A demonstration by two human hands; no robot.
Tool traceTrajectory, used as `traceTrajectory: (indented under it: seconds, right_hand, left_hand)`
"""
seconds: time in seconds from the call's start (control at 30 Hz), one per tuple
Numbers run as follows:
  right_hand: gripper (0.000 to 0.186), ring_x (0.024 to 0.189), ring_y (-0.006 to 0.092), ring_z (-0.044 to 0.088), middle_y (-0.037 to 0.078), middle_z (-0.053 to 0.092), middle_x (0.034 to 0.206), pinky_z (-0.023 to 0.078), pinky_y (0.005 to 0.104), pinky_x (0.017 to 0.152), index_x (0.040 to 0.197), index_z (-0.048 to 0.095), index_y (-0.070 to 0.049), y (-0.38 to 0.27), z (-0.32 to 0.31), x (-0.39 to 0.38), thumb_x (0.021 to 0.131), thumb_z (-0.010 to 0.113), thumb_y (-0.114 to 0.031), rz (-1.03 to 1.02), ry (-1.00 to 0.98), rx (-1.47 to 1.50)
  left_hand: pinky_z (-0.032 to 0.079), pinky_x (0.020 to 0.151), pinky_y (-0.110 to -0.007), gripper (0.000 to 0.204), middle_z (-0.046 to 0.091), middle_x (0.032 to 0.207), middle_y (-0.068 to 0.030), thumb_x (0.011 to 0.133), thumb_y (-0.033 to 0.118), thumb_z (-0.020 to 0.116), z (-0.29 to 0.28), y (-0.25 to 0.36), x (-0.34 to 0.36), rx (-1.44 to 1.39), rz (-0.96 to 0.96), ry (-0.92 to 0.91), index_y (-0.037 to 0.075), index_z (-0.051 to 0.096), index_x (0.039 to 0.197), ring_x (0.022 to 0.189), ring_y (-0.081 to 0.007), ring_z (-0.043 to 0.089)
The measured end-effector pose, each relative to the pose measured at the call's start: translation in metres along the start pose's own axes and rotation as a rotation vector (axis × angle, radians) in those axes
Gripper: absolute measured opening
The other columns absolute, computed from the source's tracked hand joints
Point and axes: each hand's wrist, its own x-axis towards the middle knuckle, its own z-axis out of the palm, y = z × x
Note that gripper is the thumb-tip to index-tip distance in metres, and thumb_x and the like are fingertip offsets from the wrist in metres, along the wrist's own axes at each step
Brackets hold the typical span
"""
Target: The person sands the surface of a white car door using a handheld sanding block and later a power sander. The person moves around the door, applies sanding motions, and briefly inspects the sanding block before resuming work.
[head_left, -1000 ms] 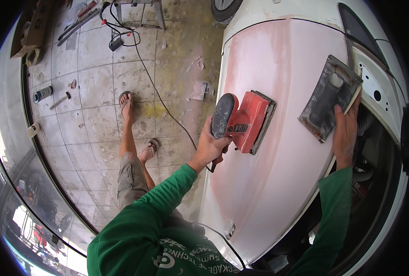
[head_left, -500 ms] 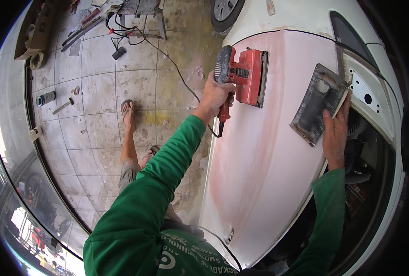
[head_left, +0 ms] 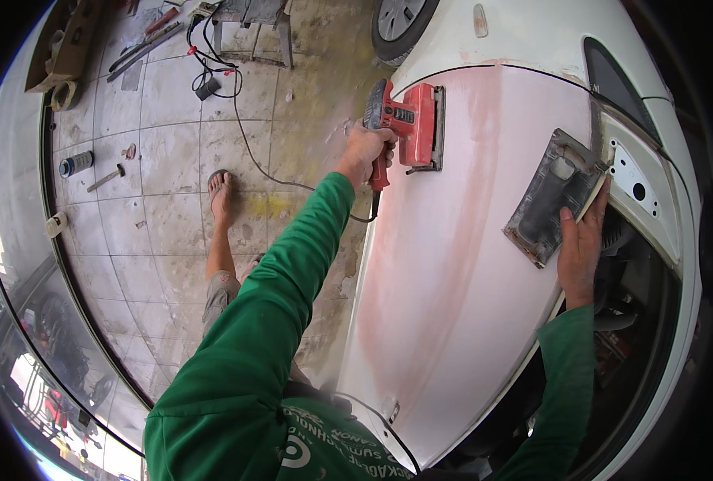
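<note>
We have the red sander in our left grip, the fingers wrapped round its handle. It is at the front end of the door, by the lower edge, with its flat plate turned toward the panel; whether the plate touches, we cannot tell. Broad pink bands run along the whitish surface.

Our right grip is partly closed on the dark board, thumb at its near side and fingers along its pale edge. The board slants over the top of the door, just beside the window opening.

From the sander's handle, a cord crosses the tiled floor to a tangle of wires. Left of our bare leg lie a hammer and a can. Beyond the door's front end we see a wheel.
</note>
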Motion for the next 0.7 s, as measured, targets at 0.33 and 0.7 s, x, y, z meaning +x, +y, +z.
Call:
traceTrajectory:
  seconds: [0.33, 0.7]
  right_hand:
    - [0.056, 0.157, 0.0425, 0.006, 0.03, 0.012, 0.167, 0.015, 0.051, 0.125, 0.15, 0.042, 0.007, 0.002, 0.001, -0.003, 0.107, 0.044, -0.027, -0.001, 0.0, 0.016]
    - [0.054, 0.157, 0.0421, 0.006, 0.029, 0.012, 0.167, 0.015, 0.0513, 0.125, 0.149, 0.044, 0.008, -0.003, -0.004, -0.004, 0.106, 0.045, -0.025, -0.017, -0.038, -0.014]
  left_hand:
    - [0.049, 0.042, -0.034, 0.051, 0.058, 0.078, -0.0082, 0.081, -0.008, 0.064, 0.024, -0.027, -0.116, 0.01, 0.058, -0.065, 0.004, 0.036, 0.122, 0.05, -0.0171, 0.057]
    - [0.049, 0.042, -0.035, 0.053, 0.061, 0.076, -0.0096, 0.08, -0.006, 0.066, 0.034, 0.004, -0.067, 0.07, 0.129, -0.027, 0.001, 0.039, 0.125, 0.05, -0.0171, 0.058]
